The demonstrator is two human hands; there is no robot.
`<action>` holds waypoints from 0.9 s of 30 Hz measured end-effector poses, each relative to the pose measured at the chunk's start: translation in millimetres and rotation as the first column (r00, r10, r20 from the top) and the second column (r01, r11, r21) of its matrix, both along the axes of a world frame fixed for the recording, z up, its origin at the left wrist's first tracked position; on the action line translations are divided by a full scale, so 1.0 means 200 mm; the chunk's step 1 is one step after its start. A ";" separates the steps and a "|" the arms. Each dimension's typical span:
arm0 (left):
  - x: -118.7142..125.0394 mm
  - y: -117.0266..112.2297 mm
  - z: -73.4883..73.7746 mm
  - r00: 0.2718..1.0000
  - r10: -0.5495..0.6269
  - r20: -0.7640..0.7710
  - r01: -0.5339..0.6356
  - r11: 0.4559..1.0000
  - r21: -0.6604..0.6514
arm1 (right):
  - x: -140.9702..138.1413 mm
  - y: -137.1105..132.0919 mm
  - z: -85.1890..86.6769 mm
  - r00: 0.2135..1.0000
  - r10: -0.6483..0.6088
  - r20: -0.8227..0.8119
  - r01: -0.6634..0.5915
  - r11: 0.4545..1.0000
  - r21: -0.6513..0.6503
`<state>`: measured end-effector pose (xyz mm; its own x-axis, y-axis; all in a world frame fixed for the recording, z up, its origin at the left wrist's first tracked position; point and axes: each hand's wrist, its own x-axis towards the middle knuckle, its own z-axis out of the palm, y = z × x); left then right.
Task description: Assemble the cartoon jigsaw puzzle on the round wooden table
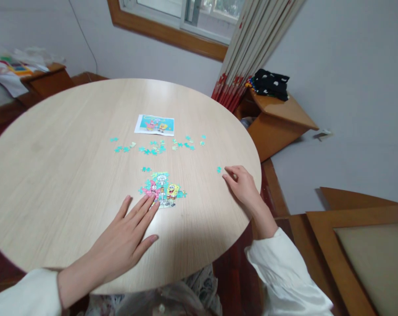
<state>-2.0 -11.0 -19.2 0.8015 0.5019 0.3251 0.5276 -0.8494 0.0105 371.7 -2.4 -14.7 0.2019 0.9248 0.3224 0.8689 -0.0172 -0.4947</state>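
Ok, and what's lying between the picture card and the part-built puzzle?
In the head view, loose puzzle pieces lie there: a scattered row near the picture card, then a small clump closer to the part-built puzzle.

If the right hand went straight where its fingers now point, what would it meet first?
Most likely the small turquoise puzzle piece, lying on the table just beyond the right hand; its height is hard to judge.

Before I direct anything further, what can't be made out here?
Head view, assembled puzzle: lower-left part hidden by the left hand.
Head view, loose pieces: printed details too small.
Head view, printed picture: fine details too small.
Head view, right hand: palm hidden by its own back.
Head view, window: cut by top edge.
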 end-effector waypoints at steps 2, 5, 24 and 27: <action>0.00 0.00 0.00 1.000 0.004 0.010 -0.004 1.000 -0.017 | -0.02 0.03 0.01 1.000 0.016 0.007 -0.016 1.000 -0.025; 0.00 -0.01 0.01 1.000 0.014 0.019 -0.014 1.000 -0.028 | -0.04 0.07 0.02 1.000 0.003 0.027 -0.002 0.999 -0.048; 0.09 -0.01 0.10 0.999 -0.028 0.024 0.031 0.992 -0.125 | -0.04 0.12 0.04 0.970 0.238 -0.036 -0.241 0.962 -0.131; 0.16 0.00 0.10 0.999 -0.033 -0.017 0.030 0.987 -0.160 | -0.06 0.11 0.06 0.967 0.244 -0.079 -0.254 0.953 -0.163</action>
<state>29.3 -11.4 1.4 0.8233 0.5201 0.2273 0.5017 -0.8541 0.1371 360.5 19.2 -3.1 -0.0282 0.9883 0.1500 0.8265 0.1075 -0.5526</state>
